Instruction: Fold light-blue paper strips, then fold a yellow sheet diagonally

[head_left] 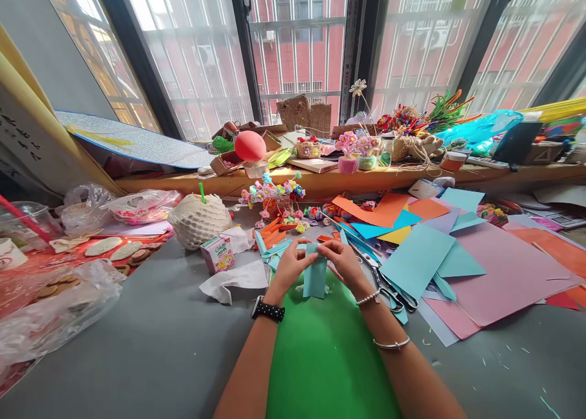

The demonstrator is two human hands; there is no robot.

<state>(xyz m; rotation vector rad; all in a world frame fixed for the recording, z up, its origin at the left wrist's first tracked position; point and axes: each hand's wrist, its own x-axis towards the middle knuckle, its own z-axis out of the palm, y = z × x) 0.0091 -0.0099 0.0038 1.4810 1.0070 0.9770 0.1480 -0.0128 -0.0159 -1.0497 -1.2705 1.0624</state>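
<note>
A narrow strip of light blue paper (315,280) hangs upright between my hands. My left hand (293,264) pinches its upper left edge, and my right hand (342,259) grips the upper right edge. Beneath the hands lies a smooth green surface (329,358), perhaps a mat or balloon; I cannot tell which. Scissors (389,288) rest just right of my right hand, partly under light blue sheets (419,257). Small folded light blue pieces (274,260) and orange paper strips (274,235) lie beyond my left hand.
Left of my hands stand a small printed carton (218,254), a white tissue (235,282) and a wrapped coconut (200,221) with a green straw. A large pink sheet (503,272) spreads at right. Crafted flowers (272,193) stand ahead, before the crowded window ledge (320,178).
</note>
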